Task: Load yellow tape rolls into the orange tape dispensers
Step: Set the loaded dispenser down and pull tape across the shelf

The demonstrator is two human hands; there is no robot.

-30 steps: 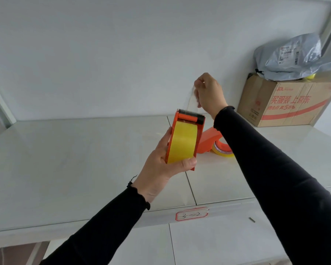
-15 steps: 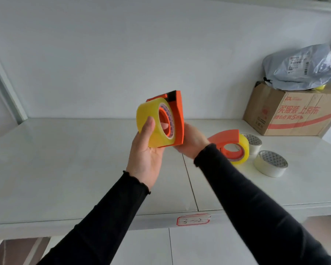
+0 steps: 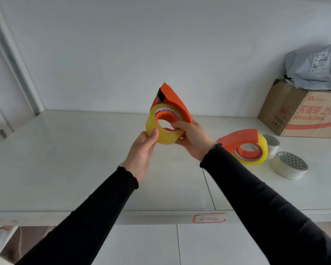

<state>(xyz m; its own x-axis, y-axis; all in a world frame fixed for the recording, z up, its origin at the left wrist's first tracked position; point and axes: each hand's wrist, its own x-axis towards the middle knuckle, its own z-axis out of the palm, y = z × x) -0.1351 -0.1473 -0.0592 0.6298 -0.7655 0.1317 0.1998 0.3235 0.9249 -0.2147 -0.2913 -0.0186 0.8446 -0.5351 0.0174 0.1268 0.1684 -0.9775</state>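
Observation:
I hold an orange tape dispenser [image 3: 177, 103] with a yellow tape roll [image 3: 167, 137] seated on its hub, raised above the white shelf [image 3: 65, 159], blade end up. My left hand [image 3: 142, 152] grips the roll's lower left edge with the thumb on its face. My right hand [image 3: 192, 137] supports the dispenser from the right, fingers reaching into the hub opening. A second orange dispenser [image 3: 239, 137] with a yellow roll [image 3: 261, 152] in it lies on the shelf to the right.
Two white tape rolls, one [image 3: 289, 165] nearer and one [image 3: 271, 143] behind the second dispenser, lie at the right. A cardboard box [image 3: 298, 109] with a grey parcel bag [image 3: 315, 67] on top stands at the far right. A red-framed label [image 3: 208, 218] marks the shelf's front edge.
The right hand let go of the pulled tape end and came under the dispenser. Both hands turned the loaded dispenser side-on, then tilted it with the blade end up.

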